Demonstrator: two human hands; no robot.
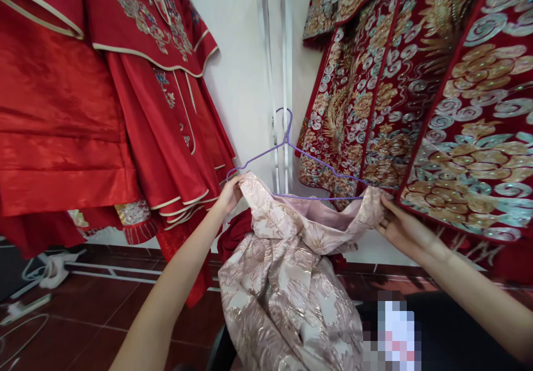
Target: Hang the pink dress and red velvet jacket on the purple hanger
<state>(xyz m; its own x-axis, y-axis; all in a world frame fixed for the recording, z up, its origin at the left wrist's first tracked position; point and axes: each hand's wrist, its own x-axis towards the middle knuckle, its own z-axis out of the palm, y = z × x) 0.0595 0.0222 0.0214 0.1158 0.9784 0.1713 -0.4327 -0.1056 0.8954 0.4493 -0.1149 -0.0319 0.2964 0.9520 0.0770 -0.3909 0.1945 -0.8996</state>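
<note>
1. you have one dress [291,293], pale pink with a metallic floral pattern, in front of you at the centre, its neckline up and its skirt bunched below.
2. your left hand [231,194] pinches one shoulder of it, beside the near end of the hanger.
3. your right hand [400,225] pinches the other shoulder, thumb and fingers pressed together on the cloth.
4. one purple hanger [287,136] stands above the neckline, hook up; its right end meets the right shoulder, but you cannot tell how far either shoulder sits on it.
5. two white posts [283,54] rise behind the hook against the pale wall [237,82].
6. at your left hang at least two red outfits [129,93]; at your right, red garments [458,154] thick with gold and silver embroidery, overlapping too much to count.
7. low on the left, white shoes [54,271] lie by a white rail [112,271], above dark red tiles [120,304].
8. at lower right, a pixelated patch [397,332] is unreadable.
</note>
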